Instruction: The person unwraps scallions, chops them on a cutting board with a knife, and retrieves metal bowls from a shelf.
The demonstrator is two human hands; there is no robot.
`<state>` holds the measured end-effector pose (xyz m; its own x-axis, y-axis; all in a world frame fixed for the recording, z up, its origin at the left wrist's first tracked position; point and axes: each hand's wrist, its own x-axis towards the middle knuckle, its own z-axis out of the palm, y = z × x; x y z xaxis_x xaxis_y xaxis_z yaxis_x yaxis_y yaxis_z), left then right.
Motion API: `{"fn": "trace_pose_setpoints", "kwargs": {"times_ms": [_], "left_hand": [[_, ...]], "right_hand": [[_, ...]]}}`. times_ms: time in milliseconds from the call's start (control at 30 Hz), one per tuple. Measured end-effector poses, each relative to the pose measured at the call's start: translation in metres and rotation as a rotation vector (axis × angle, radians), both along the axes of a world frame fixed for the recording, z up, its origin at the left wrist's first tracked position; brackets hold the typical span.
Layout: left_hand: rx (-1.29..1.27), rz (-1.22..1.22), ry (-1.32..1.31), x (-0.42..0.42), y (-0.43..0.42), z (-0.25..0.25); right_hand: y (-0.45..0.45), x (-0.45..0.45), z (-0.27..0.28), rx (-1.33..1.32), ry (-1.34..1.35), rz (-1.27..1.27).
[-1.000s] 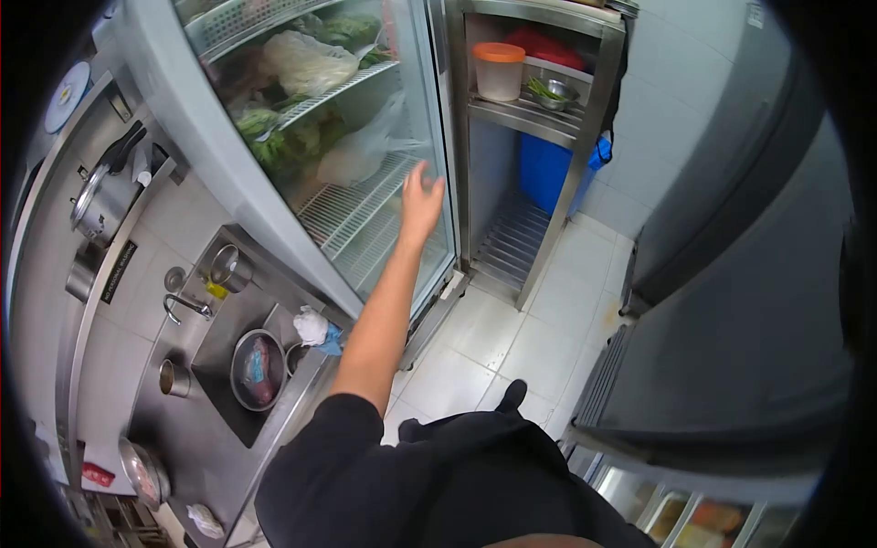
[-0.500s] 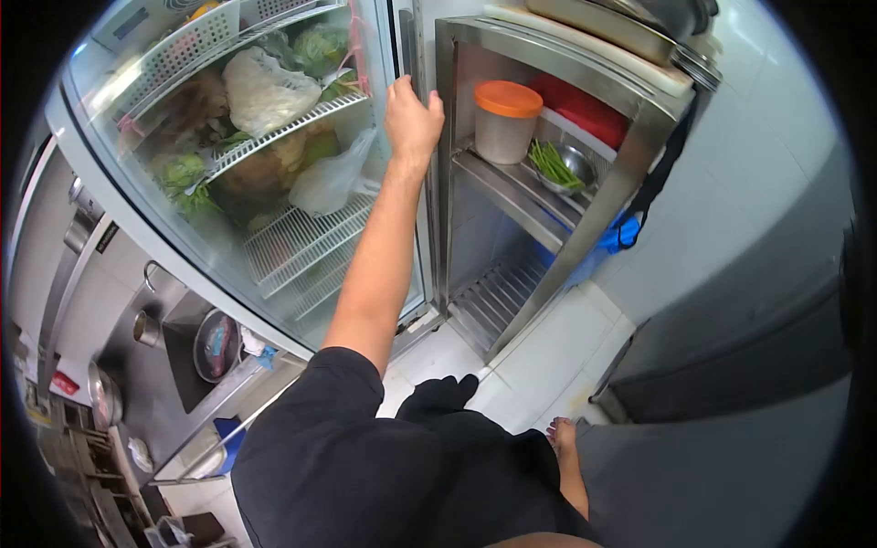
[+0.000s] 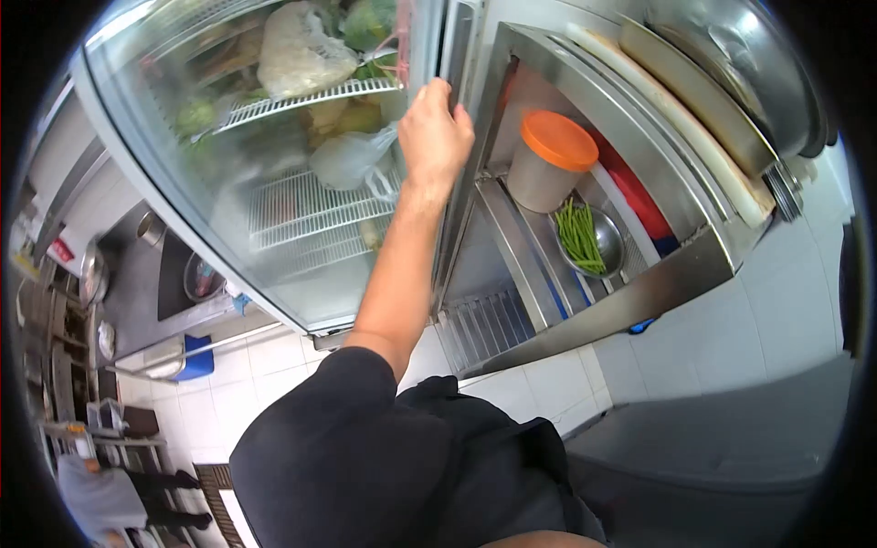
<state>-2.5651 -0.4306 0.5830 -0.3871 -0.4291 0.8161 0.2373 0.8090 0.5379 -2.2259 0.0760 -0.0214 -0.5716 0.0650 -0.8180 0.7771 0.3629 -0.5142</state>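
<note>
My left hand (image 3: 437, 137) reaches forward, its fingers curled at the handle edge of a glass fridge door (image 3: 301, 283); the fingertips are partly hidden. Behind the glass, a bag of pale food (image 3: 301, 55) sits on a white wire shelf (image 3: 311, 99) beside leafy greens (image 3: 370, 23). A knotted, whitish plastic bag (image 3: 352, 157) lies lower down. Right of my hand, on a steel rack (image 3: 525, 265), stands a tub with an orange lid (image 3: 557, 142). Next to it, a metal bowl (image 3: 610, 239) holds green beans (image 3: 579, 239). My right hand is out of view.
Metal pans (image 3: 731, 64) and a white board (image 3: 667, 119) rest on top of the rack. To the left is a steel sink counter (image 3: 128, 301) with a blue bin (image 3: 194, 358) below. Another person (image 3: 105, 493) is at the lower left. A dark grey surface (image 3: 703, 447) lies at right.
The view has shifted, bringing the rack and its bowl closer and another person into sight at lower left. My right hand has left the view. My left hand stays at the door edge.
</note>
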Motion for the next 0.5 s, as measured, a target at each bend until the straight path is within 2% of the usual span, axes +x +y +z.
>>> {"fn": "trace_pose_setpoints", "kwargs": {"times_ms": [133, 267, 300, 333, 367, 400, 433, 500], "left_hand": [[0.011, -0.1, -0.045, 0.086, 0.035, 0.005], [0.06, -0.234, -0.117, 0.194, 0.057, 0.01], [0.157, -0.287, -0.118, 0.22, 0.058, 0.006], [0.142, -0.285, -0.136, 0.25, 0.056, 0.005], [0.285, -0.314, -0.196, 0.284, 0.058, 0.011], [0.398, -0.379, -0.1, 0.311, 0.065, 0.017], [0.45, -0.386, -0.055, 0.343, 0.051, 0.003], [0.409, -0.57, 0.106, 0.4, 0.027, -0.015]], "right_hand": [[0.01, -0.056, 0.001, 0.03, 0.077, 0.35], [-0.008, -0.113, -0.004, 0.01, 0.263, 0.803], [-0.017, -0.124, -0.007, -0.005, 0.314, 0.903], [-0.029, -0.134, -0.008, -0.023, 0.379, 1.012], [-0.042, -0.138, 0.0, -0.035, 0.396, 1.068], [-0.063, -0.142, 0.02, -0.051, 0.404, 1.112], [-0.08, -0.144, 0.035, -0.058, 0.409, 1.148], [-0.125, -0.148, 0.072, -0.101, 0.453, 1.232]]}}
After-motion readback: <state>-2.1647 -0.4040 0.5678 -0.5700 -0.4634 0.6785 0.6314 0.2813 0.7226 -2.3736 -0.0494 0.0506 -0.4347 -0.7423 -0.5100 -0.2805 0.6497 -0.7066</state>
